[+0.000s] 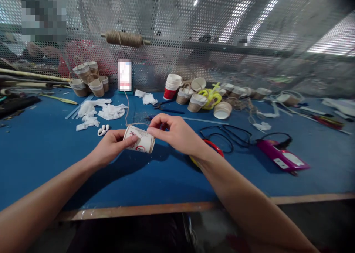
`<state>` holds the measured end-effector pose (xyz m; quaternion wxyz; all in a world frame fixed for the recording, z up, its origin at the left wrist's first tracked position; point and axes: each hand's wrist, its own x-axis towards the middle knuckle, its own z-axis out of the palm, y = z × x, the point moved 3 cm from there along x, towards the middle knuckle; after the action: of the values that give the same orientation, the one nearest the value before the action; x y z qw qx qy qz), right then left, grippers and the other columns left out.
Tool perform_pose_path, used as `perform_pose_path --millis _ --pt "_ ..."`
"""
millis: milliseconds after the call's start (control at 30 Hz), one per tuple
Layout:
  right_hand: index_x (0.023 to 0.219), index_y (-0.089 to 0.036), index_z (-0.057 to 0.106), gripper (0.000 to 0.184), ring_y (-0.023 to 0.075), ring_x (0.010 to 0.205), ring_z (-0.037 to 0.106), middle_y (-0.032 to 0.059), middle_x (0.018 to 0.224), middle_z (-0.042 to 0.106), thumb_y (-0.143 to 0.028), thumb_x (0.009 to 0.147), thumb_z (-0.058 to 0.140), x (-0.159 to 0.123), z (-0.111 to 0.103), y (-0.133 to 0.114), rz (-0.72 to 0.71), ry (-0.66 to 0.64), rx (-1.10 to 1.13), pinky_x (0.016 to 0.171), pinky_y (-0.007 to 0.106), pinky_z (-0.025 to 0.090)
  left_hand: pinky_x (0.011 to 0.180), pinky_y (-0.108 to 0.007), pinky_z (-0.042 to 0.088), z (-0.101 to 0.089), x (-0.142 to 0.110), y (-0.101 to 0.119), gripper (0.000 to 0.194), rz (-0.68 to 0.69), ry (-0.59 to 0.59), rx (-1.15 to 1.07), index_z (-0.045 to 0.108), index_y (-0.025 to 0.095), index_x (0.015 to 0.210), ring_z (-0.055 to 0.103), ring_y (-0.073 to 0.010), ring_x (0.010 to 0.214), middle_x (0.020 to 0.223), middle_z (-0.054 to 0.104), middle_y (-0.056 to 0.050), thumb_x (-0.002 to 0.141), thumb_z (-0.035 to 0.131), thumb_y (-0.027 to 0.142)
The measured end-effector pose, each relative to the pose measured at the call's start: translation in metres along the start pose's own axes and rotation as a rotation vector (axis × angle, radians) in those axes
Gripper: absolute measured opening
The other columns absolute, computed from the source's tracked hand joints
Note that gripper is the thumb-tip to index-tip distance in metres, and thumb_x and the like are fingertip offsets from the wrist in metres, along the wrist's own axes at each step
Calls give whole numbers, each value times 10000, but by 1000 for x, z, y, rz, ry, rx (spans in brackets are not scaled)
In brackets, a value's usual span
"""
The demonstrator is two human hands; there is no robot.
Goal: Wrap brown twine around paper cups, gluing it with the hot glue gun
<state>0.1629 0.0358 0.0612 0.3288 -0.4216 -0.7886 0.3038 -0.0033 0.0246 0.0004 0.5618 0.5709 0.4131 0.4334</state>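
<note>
A white printed paper cup (142, 138) lies on its side above the blue table. My left hand (113, 145) is closed around its left end, thumb across the printed wall. Thin jute twine (127, 110) hangs down to the cup's upper left and runs along its top towards my right hand (173, 133). That hand's thumb and fingers are pinched together on the twine at the cup's upper right; the fingertips partly hide it. Higher up, a spool of twine (124, 38) is mounted on a rod against the mesh.
Twine-wrapped small baskets (95, 86) stand at the back left, others (197, 102) right of centre beside stacked paper cups (173, 84). White cloth scraps (112, 110), pliers (169, 107), a tape roll (215, 146) and a purple device (281, 157) with a black cord lie about. Perforated metal mesh (177, 53) closes the back.
</note>
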Motion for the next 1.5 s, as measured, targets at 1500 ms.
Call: perform_pose_path --millis 1500 --pt "691 -142 548 154 88 585 448 -6 662 531 -282 752 562 -13 -2 9 23 95 163 559 234 374 593 -145 472 4 -8 6 96 -31 -72 -182 705 166 701 584 -67 583 661 697 12 719 664 251"
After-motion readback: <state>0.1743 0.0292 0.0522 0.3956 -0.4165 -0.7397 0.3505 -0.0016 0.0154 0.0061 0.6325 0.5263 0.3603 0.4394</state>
